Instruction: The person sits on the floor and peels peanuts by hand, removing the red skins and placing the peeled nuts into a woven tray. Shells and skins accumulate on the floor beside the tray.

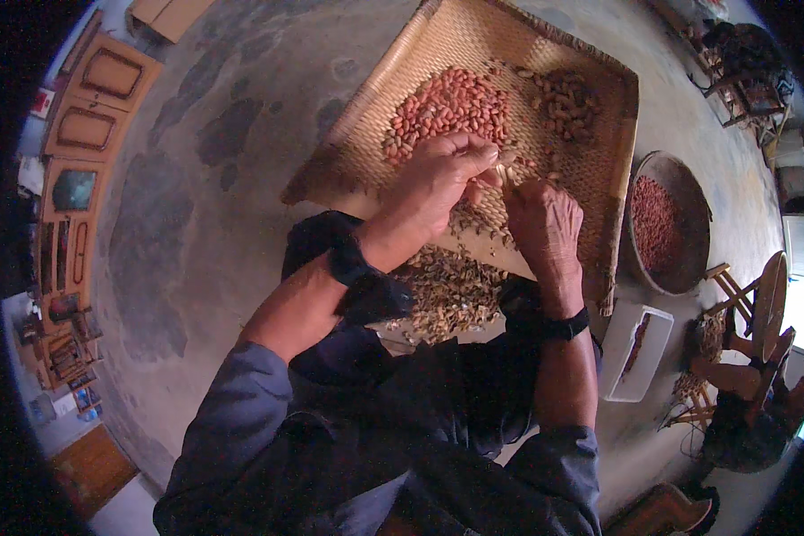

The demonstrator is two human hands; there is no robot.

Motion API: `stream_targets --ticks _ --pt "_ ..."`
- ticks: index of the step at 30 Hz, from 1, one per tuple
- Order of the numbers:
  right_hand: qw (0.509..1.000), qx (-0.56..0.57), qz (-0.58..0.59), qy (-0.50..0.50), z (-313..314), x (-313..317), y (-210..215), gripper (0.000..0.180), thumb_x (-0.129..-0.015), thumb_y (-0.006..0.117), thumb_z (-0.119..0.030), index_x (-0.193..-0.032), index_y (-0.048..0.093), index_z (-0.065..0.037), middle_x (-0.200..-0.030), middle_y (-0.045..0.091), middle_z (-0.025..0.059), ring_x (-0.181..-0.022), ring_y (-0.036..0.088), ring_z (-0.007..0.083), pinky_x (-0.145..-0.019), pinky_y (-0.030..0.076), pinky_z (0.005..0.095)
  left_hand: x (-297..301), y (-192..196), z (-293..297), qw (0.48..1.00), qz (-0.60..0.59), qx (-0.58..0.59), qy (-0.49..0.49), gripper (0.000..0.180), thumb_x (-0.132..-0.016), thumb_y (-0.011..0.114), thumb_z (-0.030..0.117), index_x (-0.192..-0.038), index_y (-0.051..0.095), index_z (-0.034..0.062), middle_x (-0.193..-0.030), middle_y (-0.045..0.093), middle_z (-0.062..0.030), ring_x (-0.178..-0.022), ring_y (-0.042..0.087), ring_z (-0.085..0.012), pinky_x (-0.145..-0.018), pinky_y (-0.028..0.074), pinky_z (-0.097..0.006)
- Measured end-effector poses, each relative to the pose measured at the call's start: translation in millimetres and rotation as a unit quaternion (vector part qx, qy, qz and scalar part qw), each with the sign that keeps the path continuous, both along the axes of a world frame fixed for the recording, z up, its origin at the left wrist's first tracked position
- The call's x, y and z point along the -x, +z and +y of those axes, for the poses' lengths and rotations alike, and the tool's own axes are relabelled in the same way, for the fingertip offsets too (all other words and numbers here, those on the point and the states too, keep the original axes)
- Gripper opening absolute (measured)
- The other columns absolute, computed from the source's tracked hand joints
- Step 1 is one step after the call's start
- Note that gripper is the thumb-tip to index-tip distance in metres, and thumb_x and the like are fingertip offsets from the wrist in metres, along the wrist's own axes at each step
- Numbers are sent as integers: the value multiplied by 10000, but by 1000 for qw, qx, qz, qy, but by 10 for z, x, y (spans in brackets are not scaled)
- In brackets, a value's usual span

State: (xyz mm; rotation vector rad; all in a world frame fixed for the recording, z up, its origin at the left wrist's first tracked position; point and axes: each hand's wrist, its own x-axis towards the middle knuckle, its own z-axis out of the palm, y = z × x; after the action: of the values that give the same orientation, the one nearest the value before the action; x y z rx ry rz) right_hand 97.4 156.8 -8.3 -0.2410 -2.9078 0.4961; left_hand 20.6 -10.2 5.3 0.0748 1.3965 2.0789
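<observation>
Over a woven tray (pixel 590 192), my two hands come close together at chest height. My left hand (pixel 444 174) has thumb and forefinger pinched; anything between them is too small to make out. In my right hand (pixel 547 219), the fingers curl closed around a small pale thing that looks like a peanut pod (pixel 507 171). Just beyond my left hand lies a heap of red-skinned shelled peanuts (pixel 451 105). To its right is a smaller pile of unshelled peanuts (pixel 566 104). Broken peanut shells (pixel 451 290) cover the area between my knees, below the tray's near edge.
At the right stand a round basket (pixel 688 210) with more red peanuts and a white plastic bin (pixel 636 353). Another person (pixel 746 402) sits at the far right beside a wooden stool (pixel 731 290). Wooden cabinets (pixel 94 134) line the left; the concrete floor (pixel 214 179) is stained.
</observation>
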Motion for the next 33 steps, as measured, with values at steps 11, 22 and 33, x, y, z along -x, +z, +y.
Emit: stream_targets --ticks 11,22,33 --pt "988 48 118 84 -124 21 237 159 -864 761 -202 -963 760 -78 -830 672 145 -752 665 321 -671 535 427 -14 -50 82 1000 15 -17 17 212 -999 616 183 -1047 694 -7 -961 721 -77 -800 686 -165 -700 557 -304" --pt "915 402 22 -38 174 -158 673 566 -845 843 -180 -1303 619 65 -1136 702 151 -973 685 177 -801 575 309 264 92 -217 989 11 -144 32 324 -1012 615 219 -1135 686 -72 -1077 710 -135 -810 650 -172 -721 552 -313" --pt "948 317 14 21 -124 11 376 342 -918 738 -152 -1223 686 -4 -787 668 44 -714 561 80 -648 480 293 112 102 -65 983 -58 -166 -48 265 -1018 625 224 -1062 681 -32 -1055 717 -127 -763 660 -170 -641 538 -299"
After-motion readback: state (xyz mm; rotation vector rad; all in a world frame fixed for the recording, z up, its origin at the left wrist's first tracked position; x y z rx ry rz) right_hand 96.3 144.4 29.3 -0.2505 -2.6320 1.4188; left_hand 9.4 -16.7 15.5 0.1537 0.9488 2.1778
